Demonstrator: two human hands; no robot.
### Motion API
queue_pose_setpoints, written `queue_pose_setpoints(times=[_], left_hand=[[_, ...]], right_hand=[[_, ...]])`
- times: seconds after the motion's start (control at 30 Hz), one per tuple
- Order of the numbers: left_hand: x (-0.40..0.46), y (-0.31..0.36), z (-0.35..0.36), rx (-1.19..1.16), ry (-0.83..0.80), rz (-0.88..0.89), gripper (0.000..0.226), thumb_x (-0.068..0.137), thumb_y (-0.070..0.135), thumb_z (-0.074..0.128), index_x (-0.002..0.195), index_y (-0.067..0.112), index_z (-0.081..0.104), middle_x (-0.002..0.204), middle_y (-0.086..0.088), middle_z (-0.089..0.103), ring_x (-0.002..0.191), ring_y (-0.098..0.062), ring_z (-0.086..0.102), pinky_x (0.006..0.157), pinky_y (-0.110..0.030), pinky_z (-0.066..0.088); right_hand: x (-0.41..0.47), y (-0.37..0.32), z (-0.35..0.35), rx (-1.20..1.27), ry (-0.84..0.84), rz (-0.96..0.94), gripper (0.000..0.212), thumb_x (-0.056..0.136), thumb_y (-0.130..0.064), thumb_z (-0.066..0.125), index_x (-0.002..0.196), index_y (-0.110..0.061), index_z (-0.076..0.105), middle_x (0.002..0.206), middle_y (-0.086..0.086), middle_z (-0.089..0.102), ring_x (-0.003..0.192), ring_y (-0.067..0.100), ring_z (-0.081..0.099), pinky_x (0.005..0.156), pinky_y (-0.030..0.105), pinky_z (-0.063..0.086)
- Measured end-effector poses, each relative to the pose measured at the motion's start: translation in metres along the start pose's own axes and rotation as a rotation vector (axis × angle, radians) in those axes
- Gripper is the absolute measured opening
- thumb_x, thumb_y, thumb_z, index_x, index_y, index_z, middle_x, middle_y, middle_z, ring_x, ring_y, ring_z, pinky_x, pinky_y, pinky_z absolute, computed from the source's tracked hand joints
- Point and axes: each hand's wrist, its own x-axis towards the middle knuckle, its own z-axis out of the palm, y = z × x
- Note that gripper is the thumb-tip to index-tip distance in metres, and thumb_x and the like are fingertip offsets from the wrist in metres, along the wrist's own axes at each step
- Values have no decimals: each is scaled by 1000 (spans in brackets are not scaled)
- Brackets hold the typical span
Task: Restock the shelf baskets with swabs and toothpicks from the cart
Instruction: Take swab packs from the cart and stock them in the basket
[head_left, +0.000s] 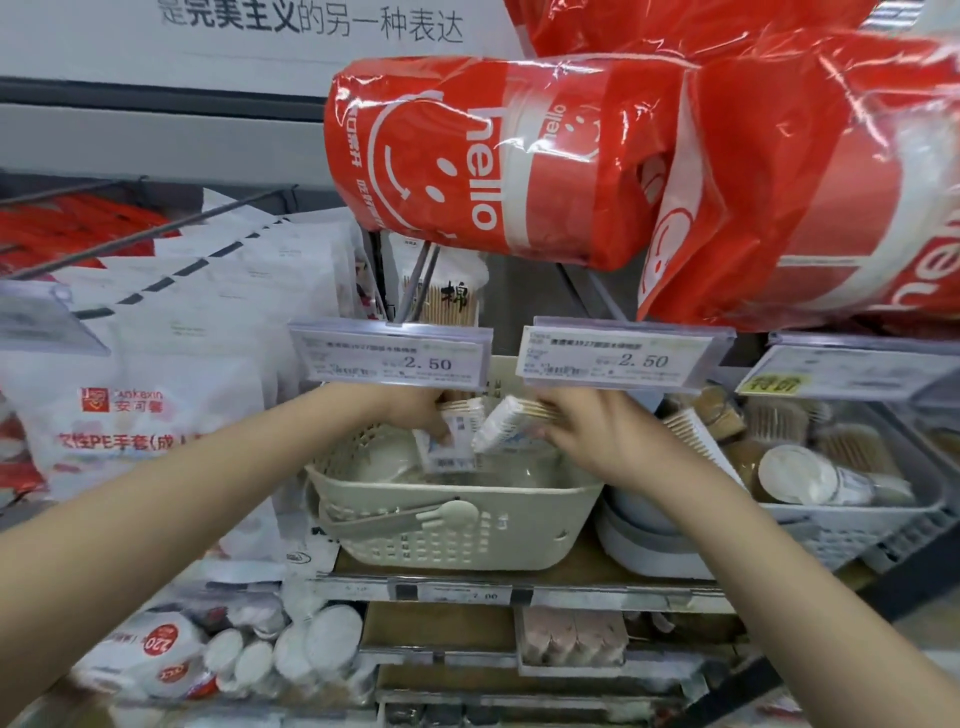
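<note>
A beige perforated basket (457, 535) stands on the shelf in front of me. My left hand (410, 410) grips a box of swabs (452, 441) above the basket's back. Beside it, my right hand (597, 431) holds a pack of wooden-stick swabs (506, 423), tilted, with its stick ends by my fingers. Both hands reach in just under two price tags. A grey wire basket (841, 525) to the right holds several swab tubs and packs. The cart is out of view.
Red "hello" bags (467, 156) hang low overhead. Two 2.50 price tags (389, 358) jut out above the basket. White glove packs (156, 374) hang at left. A grey round container (654, 545) sits between the baskets. Lower shelves hold cotton pads and tubs.
</note>
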Motion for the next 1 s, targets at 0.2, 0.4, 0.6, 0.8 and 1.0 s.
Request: queue_pose_setpoints(times=[0.2,0.4,0.6,0.8,1.0], left_hand=[[-94,5,-3,-5,481,16,20,81,15,70,91,19,54,87,10,52,92,-17,57,69,-25,40],[-201,0,27,-73,858,-14,30,77,13,74,81,28,48,81,11,61,75,-12,56,63,-35,45],[-302,-6,83,-302,1021,-248,30,75,36,77,82,40,48,88,13,62,77,-2,58,64,-15,43],[-380,-26,164,-805,1139,-630,50,50,56,72,89,27,60,83,-4,70,79,-24,66,73,-40,51],[-438,-48,226,-1214,1325,-920,28,71,8,77,94,15,62,91,-8,72,80,-17,70,64,-28,57]], right_hand=[[-40,-13,-6,62,243,-192,35,80,-2,66,112,-17,64,109,-3,61,102,18,55,79,37,49],[-78,-34,0,-73,619,-519,25,81,2,68,106,2,68,106,15,66,100,25,58,86,29,47],[-96,-84,32,258,573,-670,25,84,-6,67,108,-7,60,102,9,68,95,20,61,86,29,50],[-107,-168,73,901,70,-335,25,72,-17,82,83,-28,62,81,-15,67,81,-1,62,72,9,44],[-100,-241,138,1303,-615,137,37,62,-27,76,95,-11,71,96,9,74,87,26,71,70,36,56]])
